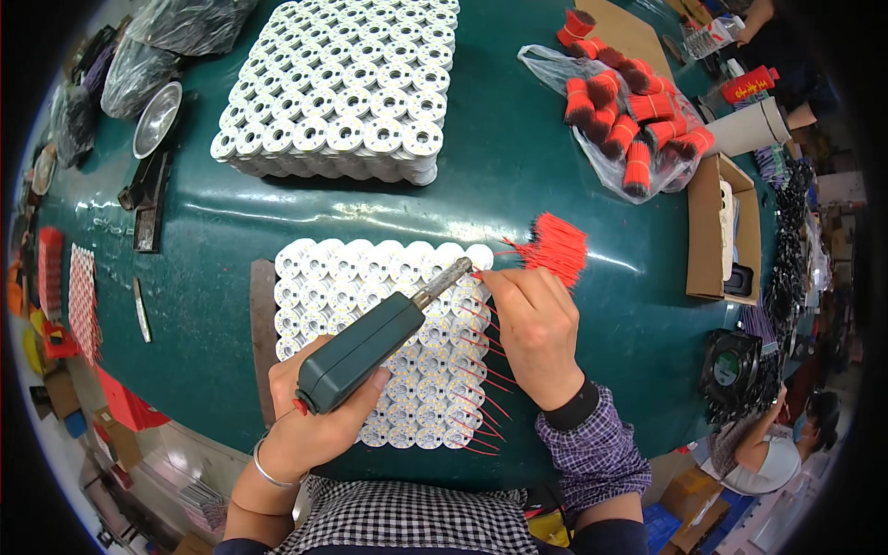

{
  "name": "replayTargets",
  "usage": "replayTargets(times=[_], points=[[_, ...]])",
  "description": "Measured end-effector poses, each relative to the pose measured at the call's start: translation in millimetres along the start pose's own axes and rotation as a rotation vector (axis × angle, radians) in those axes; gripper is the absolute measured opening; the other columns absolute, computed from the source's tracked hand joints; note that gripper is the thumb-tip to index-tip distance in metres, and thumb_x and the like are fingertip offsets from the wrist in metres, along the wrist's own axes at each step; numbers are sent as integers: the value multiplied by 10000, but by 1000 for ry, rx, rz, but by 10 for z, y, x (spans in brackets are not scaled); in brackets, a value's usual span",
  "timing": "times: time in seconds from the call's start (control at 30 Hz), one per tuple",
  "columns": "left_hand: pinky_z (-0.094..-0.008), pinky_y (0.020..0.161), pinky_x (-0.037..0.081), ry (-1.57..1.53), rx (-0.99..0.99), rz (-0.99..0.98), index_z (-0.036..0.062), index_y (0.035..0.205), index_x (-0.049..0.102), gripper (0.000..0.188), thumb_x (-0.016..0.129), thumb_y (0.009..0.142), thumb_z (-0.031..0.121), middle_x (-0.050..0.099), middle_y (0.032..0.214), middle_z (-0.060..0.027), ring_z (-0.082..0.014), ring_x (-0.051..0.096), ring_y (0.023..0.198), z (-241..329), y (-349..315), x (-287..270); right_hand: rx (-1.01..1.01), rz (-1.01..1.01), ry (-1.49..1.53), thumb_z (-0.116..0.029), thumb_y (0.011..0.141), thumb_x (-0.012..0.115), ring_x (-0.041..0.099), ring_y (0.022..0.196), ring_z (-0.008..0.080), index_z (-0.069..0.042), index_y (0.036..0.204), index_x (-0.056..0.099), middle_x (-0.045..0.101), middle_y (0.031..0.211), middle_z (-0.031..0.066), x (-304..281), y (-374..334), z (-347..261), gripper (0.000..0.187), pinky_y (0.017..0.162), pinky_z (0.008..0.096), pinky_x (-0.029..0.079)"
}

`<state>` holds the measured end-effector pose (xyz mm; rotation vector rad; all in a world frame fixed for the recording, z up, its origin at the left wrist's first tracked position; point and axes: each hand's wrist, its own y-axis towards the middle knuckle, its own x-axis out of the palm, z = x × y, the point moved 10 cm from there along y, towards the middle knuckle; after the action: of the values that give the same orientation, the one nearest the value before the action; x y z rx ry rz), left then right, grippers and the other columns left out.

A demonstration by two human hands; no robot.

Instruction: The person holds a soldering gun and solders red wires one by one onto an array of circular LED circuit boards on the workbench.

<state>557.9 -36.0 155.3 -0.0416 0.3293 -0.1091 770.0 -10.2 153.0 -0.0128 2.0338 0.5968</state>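
Panel of white round circuit boards (407,361): lay flat on the green table (499,208), directly before the person, where we judged both hands could reach it. A dark strip (263,342) ran along its left edge; we could not tell whether it stopped the panel sliding.

Left hand (324,425): wrapped around the handle of a green soldering tool (361,356), slanting it across the panel so the tip met the upper right corner. Right hand (532,319): thumb and finger pinched together on 1 red wire (476,274) beside that tip, presumably to steady it there.

Other red wires trailed off the panel's right edge, clear of the tool. We noted 1 loose red wire pile (562,250) just beyond the right hand, likely for short reaches, and 1 stack of similar panels (342,83) farther back, leaving working room.
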Motion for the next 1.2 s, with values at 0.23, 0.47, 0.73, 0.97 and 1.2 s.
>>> replayTargets(times=[0.23,0.47,0.73,0.97,1.2], points=[[-249,545,450,26,-16,-20,-24,917,718,147,794,811,43,657,750,-47,-89,582,599,-43,-9,-8,-5,-11,-19,-14,758,667,602,811,245,-7,1047,684,641,930,75,9,3,-1,289,714,364,487],[-262,601,516,16,0,48,-46,988,737,223,795,790,40,703,822,-108,-147,661,659,33,-72,-98,-1,17,-20,-16,758,670,607,818,235,-9,1033,691,628,941,74,-2,6,0,276,711,360,483],[-277,600,514,88,90,27,-69,1028,728,261,779,788,21,706,867,-136,-177,665,674,127,-86,-125,-3,-1,-106,-33,764,670,607,832,232,-19,1026,693,614,938,62,-40,46,-56,264,732,363,471],[-274,582,490,69,107,38,-66,1019,729,244,775,792,11,693,851,-122,-157,641,663,119,-91,-147,-44,34,-57,-40,761,671,609,845,230,-15,1022,695,626,912,57,-90,52,-166,264,735,361,465],[-264,555,455,51,42,18,-49,953,724,167,777,811,20,666,798,-83,-119,590,625,54,-94,-119,-30,40,-26,22,748,745,600,758,223,-48,963,726,629,853,47,-10,29,-134,227,667,359,458]])
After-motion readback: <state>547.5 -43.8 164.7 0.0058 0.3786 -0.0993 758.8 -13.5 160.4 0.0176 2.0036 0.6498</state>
